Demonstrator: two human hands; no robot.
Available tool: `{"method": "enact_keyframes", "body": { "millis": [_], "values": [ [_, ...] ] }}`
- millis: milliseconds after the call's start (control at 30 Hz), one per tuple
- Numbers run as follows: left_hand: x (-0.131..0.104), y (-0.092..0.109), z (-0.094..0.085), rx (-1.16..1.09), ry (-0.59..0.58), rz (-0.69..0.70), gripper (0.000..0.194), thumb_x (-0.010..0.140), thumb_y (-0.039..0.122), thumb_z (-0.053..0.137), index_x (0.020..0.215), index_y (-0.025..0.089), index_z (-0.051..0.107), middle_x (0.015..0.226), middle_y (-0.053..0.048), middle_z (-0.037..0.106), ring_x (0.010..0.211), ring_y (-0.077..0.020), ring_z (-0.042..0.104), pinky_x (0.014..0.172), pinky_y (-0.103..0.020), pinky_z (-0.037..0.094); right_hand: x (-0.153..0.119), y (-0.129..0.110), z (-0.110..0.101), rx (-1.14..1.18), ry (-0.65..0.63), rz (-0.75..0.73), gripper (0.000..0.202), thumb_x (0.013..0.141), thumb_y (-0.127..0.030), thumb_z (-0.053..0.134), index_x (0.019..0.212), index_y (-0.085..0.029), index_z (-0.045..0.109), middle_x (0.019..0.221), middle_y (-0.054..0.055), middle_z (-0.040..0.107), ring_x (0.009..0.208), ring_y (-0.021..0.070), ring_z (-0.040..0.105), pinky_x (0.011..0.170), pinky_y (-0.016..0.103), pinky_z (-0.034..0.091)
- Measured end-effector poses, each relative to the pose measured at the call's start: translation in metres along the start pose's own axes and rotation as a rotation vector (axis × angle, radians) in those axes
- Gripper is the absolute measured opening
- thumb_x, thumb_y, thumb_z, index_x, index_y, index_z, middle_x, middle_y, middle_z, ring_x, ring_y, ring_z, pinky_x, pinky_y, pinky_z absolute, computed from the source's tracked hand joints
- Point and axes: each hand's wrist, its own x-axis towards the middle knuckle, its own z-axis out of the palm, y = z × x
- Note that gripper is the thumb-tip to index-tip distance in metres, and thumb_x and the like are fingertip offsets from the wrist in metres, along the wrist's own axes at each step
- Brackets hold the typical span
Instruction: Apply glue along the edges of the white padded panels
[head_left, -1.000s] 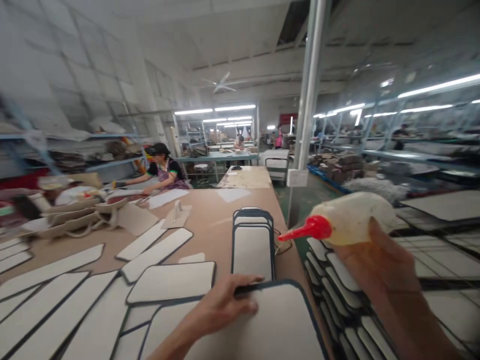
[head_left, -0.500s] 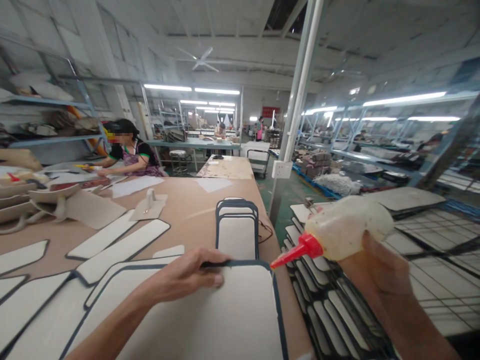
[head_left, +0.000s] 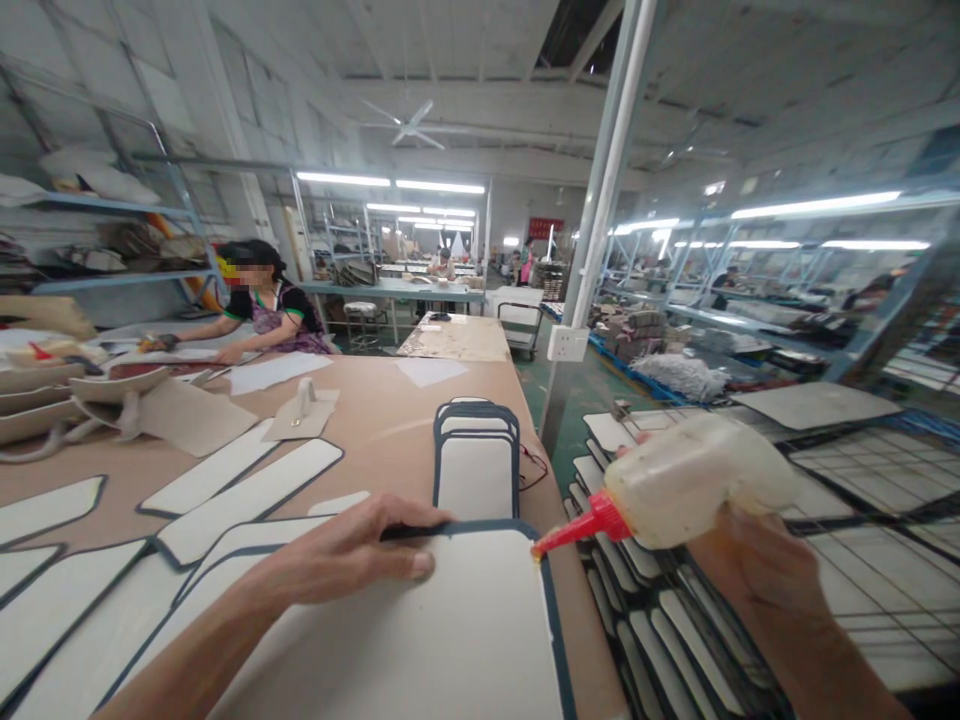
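Observation:
My left hand (head_left: 360, 560) pinches the top edge of a large white panel with a dark blue border (head_left: 480, 620), thumb on its face and fingers behind the edge. In my right hand (head_left: 765, 570) is a translucent squeeze bottle (head_left: 690, 480), tilted with its red nozzle (head_left: 581, 527) pointing down to the left. The nozzle tip meets the panel's upper right corner, where a small yellowish spot shows. Just beyond the panel lies a stack of smaller white panels with dark borders (head_left: 476, 470).
Long bordered panels (head_left: 251, 500) and beige pieces with handles (head_left: 300, 412) lie on the brown table (head_left: 375, 385). A co-worker (head_left: 270, 310) sits at its far left. At right stand a wire rack (head_left: 870, 560) with panels and a metal post (head_left: 592, 230).
The bottle has moved slightly left and down, its nozzle tip now on the panel's corner. My left hand keeps its hold. The co-worker's arm has reached further left.

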Motion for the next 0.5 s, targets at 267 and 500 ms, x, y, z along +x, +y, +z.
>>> {"method": "enact_keyframes", "body": {
  "millis": [267,500],
  "values": [
    [-0.002,0.005,0.002,-0.031,0.035,-0.032,0.039,0.076,0.035,0.062,0.114,0.025,0.063,0.103,0.001,0.067,0.100,-0.0260,0.056,0.083,-0.027,0.042,-0.009,-0.001,-0.008,0.009,-0.030,0.089,0.049,0.062,-0.037,0.072,0.110,-0.032,0.060,0.113,0.007,0.065,0.111,0.0309,0.055,0.099,0.050,0.039],
    [-0.001,0.013,0.005,-0.092,0.003,-0.025,0.034,0.077,0.035,0.061,0.108,0.022,0.067,0.097,-0.001,0.070,0.094,-0.0263,0.059,0.075,-0.025,0.044,-0.020,-0.004,-0.003,0.066,-0.063,0.111,0.046,0.062,-0.038,0.070,0.106,-0.031,0.061,0.104,0.009,0.068,0.103,0.0322,0.061,0.095,0.051,0.042]
  ]
}}
